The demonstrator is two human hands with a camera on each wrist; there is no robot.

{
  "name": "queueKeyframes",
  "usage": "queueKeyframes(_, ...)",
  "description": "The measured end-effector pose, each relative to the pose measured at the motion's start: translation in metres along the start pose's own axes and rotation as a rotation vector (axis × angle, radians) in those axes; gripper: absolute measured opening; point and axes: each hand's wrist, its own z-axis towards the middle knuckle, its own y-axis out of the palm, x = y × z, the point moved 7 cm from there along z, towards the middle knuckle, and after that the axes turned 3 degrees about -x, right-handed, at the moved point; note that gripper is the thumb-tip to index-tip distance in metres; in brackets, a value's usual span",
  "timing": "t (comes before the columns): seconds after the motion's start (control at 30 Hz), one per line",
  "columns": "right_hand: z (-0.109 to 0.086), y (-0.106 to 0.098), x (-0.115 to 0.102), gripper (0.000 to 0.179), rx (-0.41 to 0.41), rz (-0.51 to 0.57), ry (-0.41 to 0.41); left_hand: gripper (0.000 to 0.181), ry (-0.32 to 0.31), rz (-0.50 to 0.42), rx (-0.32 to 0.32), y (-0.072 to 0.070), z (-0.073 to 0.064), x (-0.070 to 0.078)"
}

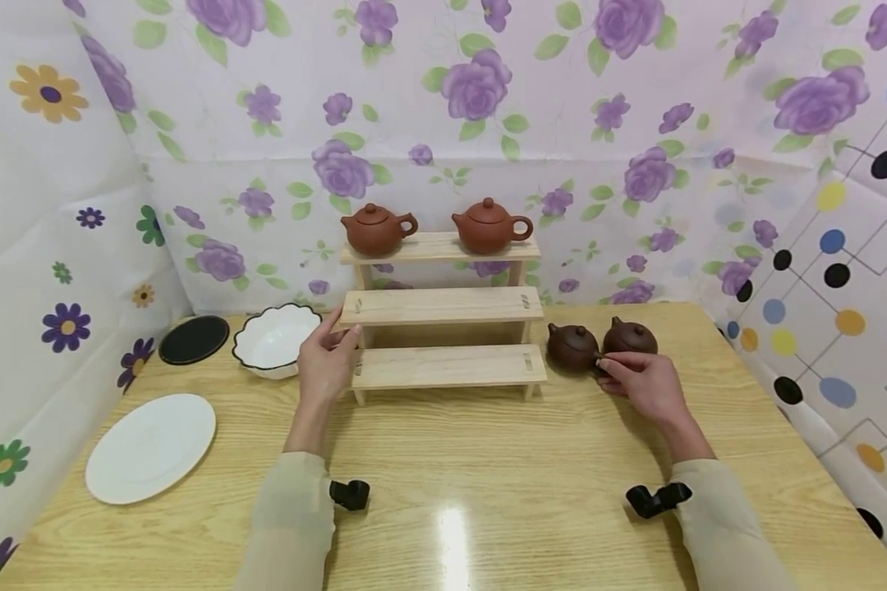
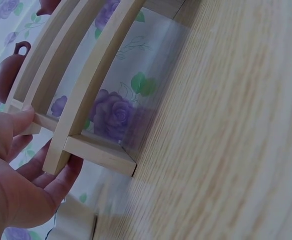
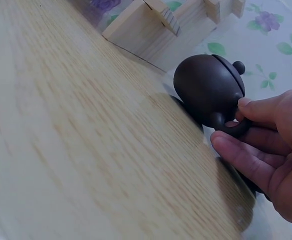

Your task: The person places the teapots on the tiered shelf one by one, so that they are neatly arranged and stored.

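A three-step wooden shelf (image 1: 443,305) stands mid-table. Two reddish-brown teapots, a left one (image 1: 374,231) and a right one (image 1: 487,227), sit on its top step. My left hand (image 1: 328,361) holds the shelf's left end; in the left wrist view the thumb lies at the middle step and fingers curl around the lower step's end (image 2: 60,155). To the right of the shelf are two dark brown teapots. My right hand (image 1: 646,386) pinches the handle (image 3: 236,128) of the nearer dark teapot (image 1: 572,348). The other dark teapot (image 1: 631,336) stands just behind, partly hidden.
Left of the shelf are a white scalloped bowl (image 1: 275,338) with a black rim, a round black coaster (image 1: 194,339) and a white plate (image 1: 151,448). Flower-printed cloth (image 1: 414,107) hangs behind the wooden table (image 1: 488,468), and dotted cloth (image 1: 850,328) on the right.
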Motion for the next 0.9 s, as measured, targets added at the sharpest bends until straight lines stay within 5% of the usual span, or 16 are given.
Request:
queueKeyframes(0.43,-0.006,-0.008,-0.011,0.045,0.027,-0.092,-0.012,0.052,-0.009,-0.004,-0.027,-0.001,0.001,-0.001)
queueKeyframes(0.9,-0.010,-0.029,-0.021,0.048,0.065,0.047,-0.043,0.052,0.000,-0.020,-0.018,-0.001,0.001,0.000)
